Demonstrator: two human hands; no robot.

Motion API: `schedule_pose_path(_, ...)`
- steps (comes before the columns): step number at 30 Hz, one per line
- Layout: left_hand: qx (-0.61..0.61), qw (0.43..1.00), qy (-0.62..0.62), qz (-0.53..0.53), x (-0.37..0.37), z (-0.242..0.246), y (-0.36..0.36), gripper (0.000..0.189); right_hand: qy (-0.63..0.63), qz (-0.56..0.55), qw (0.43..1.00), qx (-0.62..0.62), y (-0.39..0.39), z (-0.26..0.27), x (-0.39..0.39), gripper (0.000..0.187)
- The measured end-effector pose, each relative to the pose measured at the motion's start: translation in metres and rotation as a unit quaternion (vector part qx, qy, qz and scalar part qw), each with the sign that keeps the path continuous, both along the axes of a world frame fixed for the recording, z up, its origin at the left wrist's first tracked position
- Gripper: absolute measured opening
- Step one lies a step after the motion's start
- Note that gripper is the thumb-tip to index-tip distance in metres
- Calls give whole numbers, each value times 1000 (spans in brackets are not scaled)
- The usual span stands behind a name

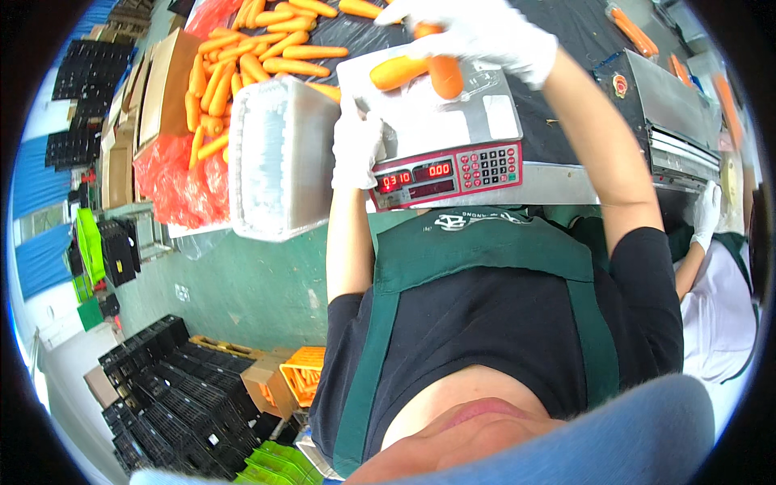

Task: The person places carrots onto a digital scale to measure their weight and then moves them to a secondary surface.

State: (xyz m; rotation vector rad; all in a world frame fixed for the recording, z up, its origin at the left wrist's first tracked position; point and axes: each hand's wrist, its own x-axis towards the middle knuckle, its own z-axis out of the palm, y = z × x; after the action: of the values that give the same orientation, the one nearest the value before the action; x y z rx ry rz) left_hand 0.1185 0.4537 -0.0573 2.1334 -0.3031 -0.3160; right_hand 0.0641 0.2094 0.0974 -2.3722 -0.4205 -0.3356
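My left hand [357, 148], in a white glove, is at the left edge of a digital scale [424, 130], beside a stack of clear plastic trays [285, 157]; its fingers are partly hidden, so its hold is unclear. My right hand [479, 39], also gloved, reaches over the scale's plate with its fingers around a carrot [445, 76]. Another carrot [397, 73] lies next to it, above a clear tray on the plate that is partly covered. The scale's red displays are lit. A pile of carrots [224, 73] lies beyond the trays at the upper left.
Red plastic bags [182, 185] and a cardboard box [167, 91] border the carrot pile. A metal packing machine [673, 109] stands at the right, with a co-worker's gloved hand [706, 212] beside it. Packed carrots [633, 33] lie at the upper right. Black crates [188, 406] stand on the floor.
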Motion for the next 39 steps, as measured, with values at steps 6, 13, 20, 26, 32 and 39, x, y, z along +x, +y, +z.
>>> schedule_pose_path(6, -211, 951, 228, 6, 3, 4, -4, 67, 25, 49, 975, -217, 78, -82, 21, 28)
schedule_pose_path(13, -180, 967, 180, -2, -6, 4, -1, 71, -33, -326, 945, -26, -41, -109, -24, 30)
schedule_pose_path(20, -262, 950, 160, -55, -28, 0, -63, 75, 67, -359, 924, 117, -133, -180, -58, 37)
schedule_pose_path(26, -273, 930, 186, -162, -76, 36, -194, 72, 27, -466, 884, 30, -224, -94, -171, 42)
schedule_pose_path(32, -295, 862, 282, -302, -121, 58, -350, 77, 43, -573, 813, -90, -368, -94, -303, 45)
schedule_pose_path(39, -194, 852, 128, -469, -116, 82, -356, 83, 41, -623, 709, -327, -375, -80, -283, 48)
